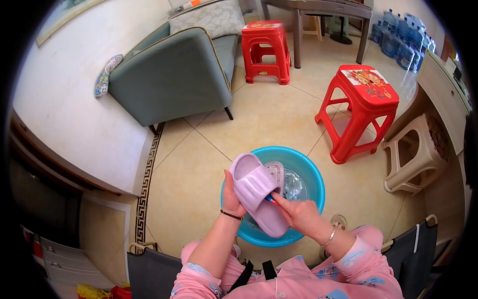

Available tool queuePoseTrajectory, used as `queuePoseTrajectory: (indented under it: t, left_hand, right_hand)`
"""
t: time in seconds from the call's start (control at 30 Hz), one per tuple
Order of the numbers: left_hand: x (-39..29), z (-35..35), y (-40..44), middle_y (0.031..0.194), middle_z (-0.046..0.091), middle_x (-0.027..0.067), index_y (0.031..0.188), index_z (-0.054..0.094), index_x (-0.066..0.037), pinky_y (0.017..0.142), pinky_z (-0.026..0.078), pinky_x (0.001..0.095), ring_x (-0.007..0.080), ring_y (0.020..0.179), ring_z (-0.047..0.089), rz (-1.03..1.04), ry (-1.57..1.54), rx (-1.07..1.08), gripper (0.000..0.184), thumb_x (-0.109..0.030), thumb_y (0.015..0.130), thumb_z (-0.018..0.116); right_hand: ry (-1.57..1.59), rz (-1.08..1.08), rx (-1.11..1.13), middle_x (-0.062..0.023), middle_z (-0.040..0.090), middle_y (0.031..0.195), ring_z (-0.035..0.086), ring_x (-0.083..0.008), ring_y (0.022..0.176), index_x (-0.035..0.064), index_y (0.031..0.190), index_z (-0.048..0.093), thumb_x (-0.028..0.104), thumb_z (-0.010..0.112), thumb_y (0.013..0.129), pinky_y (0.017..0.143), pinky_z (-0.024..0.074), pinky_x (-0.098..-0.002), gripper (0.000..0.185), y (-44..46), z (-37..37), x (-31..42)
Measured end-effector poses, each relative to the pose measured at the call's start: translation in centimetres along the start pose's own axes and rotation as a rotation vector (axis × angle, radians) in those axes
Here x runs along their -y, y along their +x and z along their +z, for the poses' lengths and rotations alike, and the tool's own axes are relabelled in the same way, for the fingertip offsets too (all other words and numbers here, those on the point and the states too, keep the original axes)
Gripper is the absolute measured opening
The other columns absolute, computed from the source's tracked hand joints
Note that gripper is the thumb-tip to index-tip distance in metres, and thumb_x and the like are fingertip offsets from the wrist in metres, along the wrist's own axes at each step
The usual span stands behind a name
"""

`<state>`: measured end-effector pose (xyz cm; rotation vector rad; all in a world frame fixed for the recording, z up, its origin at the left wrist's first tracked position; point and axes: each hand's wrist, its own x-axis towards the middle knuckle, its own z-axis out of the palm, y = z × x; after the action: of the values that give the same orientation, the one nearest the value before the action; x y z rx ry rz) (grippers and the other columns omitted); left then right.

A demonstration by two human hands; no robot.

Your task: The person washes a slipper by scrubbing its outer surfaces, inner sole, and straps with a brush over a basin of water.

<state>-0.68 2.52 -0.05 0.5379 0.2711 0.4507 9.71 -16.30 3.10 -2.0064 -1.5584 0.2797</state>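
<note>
My left hand (231,195) is closed on the side of a light purple slide slipper (249,187), holding it tilted over a blue basin (313,172). In my right hand (301,215) is what looks like a small brush (270,198); only a bit of blue and red shows, and the fingers hide the rest. It is at the slipper's foot opening, just below the strap. Behind the held slipper, a second slipper (277,175) with a patterned surface leans in the basin. Water (295,188) glistens at the basin's bottom.
Two red plastic stools (266,52) (356,107) stand ahead. A beige stool (418,154) is at the right beside a cabinet (445,92). A grey-green sofa (172,74) stands at the left. Blue water bottles (401,37) cluster at the far right, past a table (328,7).
</note>
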Motion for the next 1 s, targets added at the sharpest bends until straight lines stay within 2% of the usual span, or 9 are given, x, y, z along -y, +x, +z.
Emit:
queuePoseTrajectory:
  t: [0.13,0.23,0.33,0.53,0.67,0.73,0.77,0.83,1.0]
  left_hand:
    - [2.9,1.6,-0.7,0.131,0.052,0.0142,0.136,0.04,-0.003,0.101,0.043,0.0422,0.0283,0.119,0.052,-0.012,0.059,-0.072,0.079,-0.065,0.088,0.045]
    - [3.4,1.4,-0.6,0.13,0.053,0.0136,0.134,0.043,-0.004,0.102,0.043,0.0412,0.0279,0.117,0.053,0.008,0.116,-0.094,0.078,-0.066,0.088,0.044]
    - [2.5,1.0,-0.9,0.128,0.054,0.0134,0.134,0.043,-0.004,0.1,0.044,0.0406,0.0266,0.116,0.054,-0.038,0.113,-0.089,0.077,-0.066,0.088,0.043]
    - [1.6,-0.9,-0.1,0.127,0.055,0.0142,0.133,0.043,-0.004,0.098,0.046,0.0404,0.0264,0.115,0.055,-0.109,0.051,-0.049,0.077,-0.066,0.088,0.043]
    - [1.3,-1.3,0.1,0.127,0.055,0.0145,0.134,0.042,-0.004,0.099,0.045,0.0416,0.0279,0.116,0.055,-0.086,-0.016,-0.036,0.078,-0.067,0.088,0.043]
    - [0.8,-0.4,0.2,0.128,0.054,0.0145,0.135,0.042,-0.004,0.1,0.044,0.042,0.0283,0.116,0.054,-0.047,0.018,-0.026,0.079,-0.067,0.087,0.043]
    - [0.7,0.1,0.1,0.129,0.053,0.0144,0.135,0.041,-0.004,0.1,0.043,0.0423,0.0286,0.117,0.054,-0.004,0.049,-0.018,0.079,-0.067,0.087,0.043]
    - [1.4,1.3,-0.3,0.13,0.053,0.0141,0.136,0.04,-0.004,0.101,0.043,0.0422,0.0285,0.118,0.053,-0.002,0.087,-0.033,0.08,-0.068,0.087,0.042]
    - [3.2,1.8,-0.6,0.128,0.055,0.0123,0.134,0.042,-0.005,0.1,0.044,0.0404,0.0266,0.116,0.054,0.022,0.145,-0.093,0.08,-0.069,0.086,0.043]
  right_hand:
    - [-0.003,0.178,-0.183,-0.016,0.062,0.065,0.062,-0.0373,0.057,0.0077,0.101,0.058,0.016,0.053,0.089,0.053,0.0499,-0.047,0.016,0.8,3.4,-0.7]
    - [0.145,0.132,-0.282,-0.0184,0.061,0.066,0.062,-0.0393,0.06,0.005,0.091,0.057,0.013,0.054,0.087,0.055,0.0498,-0.049,0.01,1.3,4.9,-0.7]
    - [0.338,0.076,-0.232,-0.0205,0.061,0.068,0.061,-0.0403,0.063,0.0039,0.092,0.058,0.012,0.055,0.085,0.057,0.0499,-0.0489,0.011,1.6,4.9,-1.6]
    - [0.338,-0.166,-0.108,-0.019,0.062,0.07,0.061,-0.0383,0.062,0.0047,0.097,0.059,0.017,0.054,0.088,0.055,0.0503,-0.0451,0.015,1.6,2.9,-1.5]
    - [0.271,-0.133,-0.028,-0.0195,0.062,0.072,0.062,-0.038,0.062,0.0048,0.105,0.06,0.013,0.056,0.088,0.056,0.0502,-0.0436,0.019,0.9,0.2,-0.8]
    - [0.076,0.034,-0.039,-0.0173,0.062,0.069,0.061,-0.037,0.059,0.0049,0.106,0.06,0.013,0.055,0.088,0.053,0.0494,-0.0445,0.021,0.4,-0.1,0.3]
    - [0.073,0.036,-0.04,-0.0173,0.062,0.069,0.061,-0.037,0.059,0.0049,0.106,0.06,0.013,0.055,0.088,0.053,0.0494,-0.0445,0.021,0.2,0.5,0.4]
    - [-0.024,0.132,-0.159,-0.0163,0.062,0.067,0.061,-0.0369,0.057,0.0047,0.106,0.059,0.014,0.056,0.088,0.052,0.0487,-0.0455,0.021,0.1,2.3,0.0]
    - [0.065,0.136,-0.25,-0.0182,0.063,0.067,0.062,-0.0381,0.058,0.005,0.096,0.057,0.016,0.055,0.087,0.054,0.05,-0.0474,0.015,1.3,4.7,-1.1]
